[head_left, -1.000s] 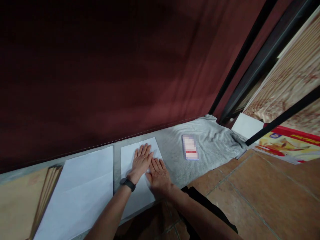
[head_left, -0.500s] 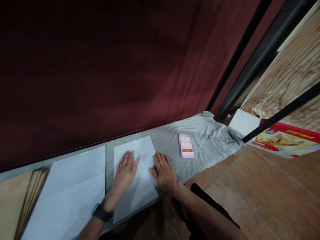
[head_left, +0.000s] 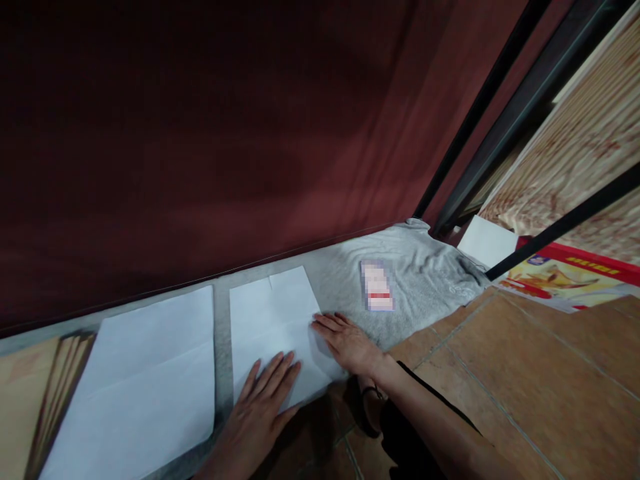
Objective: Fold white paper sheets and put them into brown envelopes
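A white sheet of paper (head_left: 273, 310) with a crease across it lies on the grey cloth (head_left: 410, 280). My left hand (head_left: 265, 407) rests flat on its near part, fingers spread. My right hand (head_left: 347, 343) lies along the sheet's right edge with outstretched fingers, the fingertips on the paper. Left of this sheet lies a larger stack or sheet of white paper (head_left: 145, 373), also creased. Neither hand is gripping anything.
Brown envelopes (head_left: 30, 387) are stacked at the far left. A blurred pink and white item (head_left: 379, 287) lies on the cloth to the right. Behind is a dark red panel (head_left: 225, 133); black bars (head_left: 480, 113) and a colourful carton (head_left: 565, 277) stand at right.
My left hand has slid down the sheet towards me, and its fingers have spread. My right hand has turned, its fingers now pointing left across the paper's edge.
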`<action>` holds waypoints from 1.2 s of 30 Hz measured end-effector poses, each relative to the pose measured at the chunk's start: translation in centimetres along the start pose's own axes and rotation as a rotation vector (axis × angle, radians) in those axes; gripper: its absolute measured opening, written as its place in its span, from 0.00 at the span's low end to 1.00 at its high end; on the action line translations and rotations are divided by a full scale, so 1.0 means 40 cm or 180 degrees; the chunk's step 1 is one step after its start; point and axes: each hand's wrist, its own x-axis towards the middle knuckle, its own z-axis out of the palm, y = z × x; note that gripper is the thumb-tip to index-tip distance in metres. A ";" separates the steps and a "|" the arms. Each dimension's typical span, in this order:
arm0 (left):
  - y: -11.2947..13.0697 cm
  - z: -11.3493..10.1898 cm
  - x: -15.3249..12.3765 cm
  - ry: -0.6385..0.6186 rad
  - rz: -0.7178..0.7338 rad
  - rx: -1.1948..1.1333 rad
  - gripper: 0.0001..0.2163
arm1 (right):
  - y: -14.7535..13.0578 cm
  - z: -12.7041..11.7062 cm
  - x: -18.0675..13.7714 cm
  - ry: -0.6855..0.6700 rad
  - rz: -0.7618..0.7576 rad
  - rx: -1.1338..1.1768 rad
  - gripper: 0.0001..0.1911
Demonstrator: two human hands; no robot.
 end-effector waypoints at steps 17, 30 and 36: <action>-0.045 -0.129 -0.040 -0.0474 -0.1130 -0.2445 0.17 | 0.010 -0.108 -0.044 -0.0659 -0.0337 0.1758 0.15; -0.129 -0.193 0.014 -0.0096 -0.2479 -0.3768 0.22 | 0.046 -0.069 -0.021 -0.0504 0.1040 0.2349 0.19; -0.113 -0.187 0.067 0.1034 -0.2944 -0.3811 0.23 | 0.056 -0.029 0.051 0.0061 0.0996 0.2637 0.23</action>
